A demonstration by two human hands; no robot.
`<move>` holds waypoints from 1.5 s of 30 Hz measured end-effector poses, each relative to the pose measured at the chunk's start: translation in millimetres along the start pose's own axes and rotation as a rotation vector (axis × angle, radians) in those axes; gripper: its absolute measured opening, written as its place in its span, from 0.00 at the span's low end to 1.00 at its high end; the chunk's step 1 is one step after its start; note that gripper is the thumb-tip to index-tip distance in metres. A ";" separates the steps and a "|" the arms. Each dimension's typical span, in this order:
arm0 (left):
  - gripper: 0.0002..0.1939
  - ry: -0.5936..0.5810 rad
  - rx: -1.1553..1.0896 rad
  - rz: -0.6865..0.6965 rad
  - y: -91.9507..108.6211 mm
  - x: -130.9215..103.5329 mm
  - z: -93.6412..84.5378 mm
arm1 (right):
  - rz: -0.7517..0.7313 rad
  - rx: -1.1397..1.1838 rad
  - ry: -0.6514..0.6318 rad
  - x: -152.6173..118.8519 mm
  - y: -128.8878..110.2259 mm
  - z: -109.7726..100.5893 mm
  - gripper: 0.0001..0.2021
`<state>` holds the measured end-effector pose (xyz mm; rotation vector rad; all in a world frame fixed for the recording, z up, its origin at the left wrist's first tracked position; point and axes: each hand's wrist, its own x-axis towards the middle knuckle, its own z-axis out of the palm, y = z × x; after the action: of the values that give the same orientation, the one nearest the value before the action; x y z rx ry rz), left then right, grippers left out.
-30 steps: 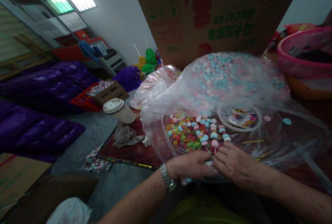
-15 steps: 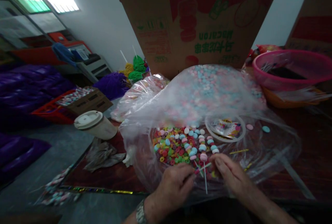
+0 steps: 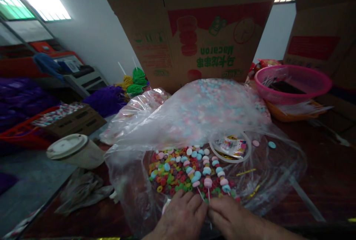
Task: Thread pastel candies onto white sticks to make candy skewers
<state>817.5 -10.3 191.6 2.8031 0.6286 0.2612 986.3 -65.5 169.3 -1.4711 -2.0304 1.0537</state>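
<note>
Three skewers of pink, white and blue candies lie side by side on clear plastic; the middle skewer [image 3: 207, 171] points toward me. My left hand [image 3: 182, 214] is low in the centre, fingers curled, beside the lower ends of the sticks. Touching or nearly touching it, my right hand [image 3: 235, 216] is also curled around the stick ends below the right skewer [image 3: 221, 175]. What either hand grips is hidden by the fingers. Ring-shaped coloured candies [image 3: 172, 175] spread out just beyond my left hand.
Behind lies a big clear bag of pastel candies [image 3: 214, 103]. A round plastic lid [image 3: 249, 151] holds colourful packets. At the left stand a white cup [image 3: 80, 151] and crumpled plastic [image 3: 83, 190]; at the right, a pink basket [image 3: 294, 97]. A large cardboard box [image 3: 211, 29] rises behind.
Both hands have moved lower and closer together at the stick ends. The short stick between them is no longer visible. The camera view has shifted, and the right skewer now shows more fully.
</note>
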 end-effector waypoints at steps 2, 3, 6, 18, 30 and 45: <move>0.12 0.151 0.045 0.041 -4.3 -3.6 8.9 | 0.179 0.203 -0.140 4.5 -4.9 -22.1 0.14; 0.12 0.230 -0.013 0.016 -6.7 -5.2 11.2 | 0.225 0.159 -0.142 8.0 -5.7 -38.4 0.15; 0.11 0.367 -0.407 -0.283 -10.1 -6.4 8.5 | 0.255 -0.268 0.102 25.3 6.3 -94.2 0.15; 0.19 0.548 -1.411 -1.140 -7.4 -14.2 -6.9 | 0.350 -0.557 -0.197 81.1 67.7 -119.9 0.09; 0.14 0.435 -1.586 -0.998 -1.8 -14.9 4.4 | 0.294 -0.413 0.360 37.0 61.0 -131.5 0.07; 0.11 0.412 -1.329 -0.822 7.0 -21.2 -0.8 | 0.075 0.340 0.224 32.6 -42.2 15.3 0.29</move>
<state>801.2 -25.6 191.9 1.1191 1.0751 0.7281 938.1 -46.7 189.3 -1.4211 -1.5647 1.1413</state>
